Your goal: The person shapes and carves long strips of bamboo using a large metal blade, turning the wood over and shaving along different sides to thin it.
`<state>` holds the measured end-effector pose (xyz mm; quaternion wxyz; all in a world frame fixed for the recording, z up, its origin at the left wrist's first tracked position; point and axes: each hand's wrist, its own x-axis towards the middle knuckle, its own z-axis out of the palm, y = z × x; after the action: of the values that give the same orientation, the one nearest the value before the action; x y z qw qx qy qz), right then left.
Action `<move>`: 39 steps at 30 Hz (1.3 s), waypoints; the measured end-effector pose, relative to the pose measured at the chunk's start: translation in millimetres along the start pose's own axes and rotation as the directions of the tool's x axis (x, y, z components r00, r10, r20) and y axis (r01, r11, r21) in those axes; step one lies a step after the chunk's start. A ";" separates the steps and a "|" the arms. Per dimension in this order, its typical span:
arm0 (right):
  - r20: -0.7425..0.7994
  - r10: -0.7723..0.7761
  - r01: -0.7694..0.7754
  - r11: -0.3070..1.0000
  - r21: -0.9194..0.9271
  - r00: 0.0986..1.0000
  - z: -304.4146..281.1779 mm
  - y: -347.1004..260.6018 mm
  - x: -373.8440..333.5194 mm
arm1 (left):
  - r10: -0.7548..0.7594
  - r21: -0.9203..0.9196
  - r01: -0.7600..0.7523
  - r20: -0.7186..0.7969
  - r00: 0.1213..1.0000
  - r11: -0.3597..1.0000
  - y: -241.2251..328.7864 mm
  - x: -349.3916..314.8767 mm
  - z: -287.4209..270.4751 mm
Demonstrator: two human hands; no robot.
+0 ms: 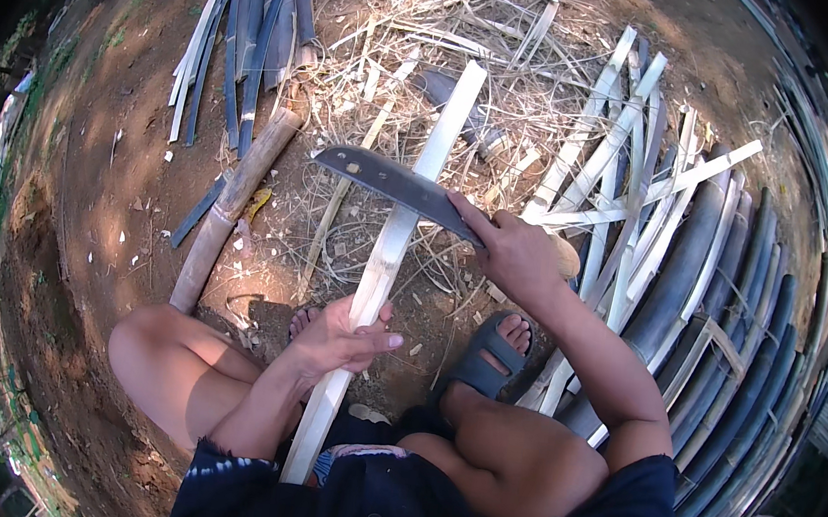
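Observation:
My left hand is closed round the lower part of a long, pale split bamboo strip, which slants up and away from my lap. In my right hand is a machete with a broad dark blade and a round wooden handle end showing below the palm. The blade lies across the upper part of the strip, its tip pointing left, and appears to touch the strip's face. My right forefinger stretches along the back of the blade. Most of the handle is hidden by my fingers.
Thin curled shavings cover the ground ahead. Split strips and dark bamboo poles are heaped on the right. A brown pole lies left, below dark strips. My sandalled foot is close under the machete.

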<state>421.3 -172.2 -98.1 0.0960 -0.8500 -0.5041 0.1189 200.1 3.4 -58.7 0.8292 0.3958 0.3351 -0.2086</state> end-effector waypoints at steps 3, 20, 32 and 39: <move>0.174 -0.089 0.085 0.996 0.033 0.981 -6.9 -20.2 -4.9 | -0.022 -0.010 0.022 -0.013 1.000 1.000 2.0 4.8 -4.7; -0.169 -0.427 0.422 0.904 -0.067 0.888 1.1 -42.4 -9.4 | 0.046 0.161 -0.029 -0.105 0.993 0.987 7.2 5.7 -5.8; -0.091 -0.382 0.376 0.924 -0.073 0.920 2.4 -48.3 -10.6 | 0.039 0.097 -0.030 -0.095 0.995 0.995 15.4 8.9 -8.0; -0.112 -0.335 0.315 0.935 -0.161 0.936 16.4 -36.5 -8.3 | 0.114 0.042 -0.113 -0.013 0.993 0.993 2.0 8.8 -19.1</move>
<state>382.1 -161.5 -102.5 0.0889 -0.7656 -0.6371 0.0065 199.8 19.0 -72.9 0.8288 0.4330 0.3138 -0.1650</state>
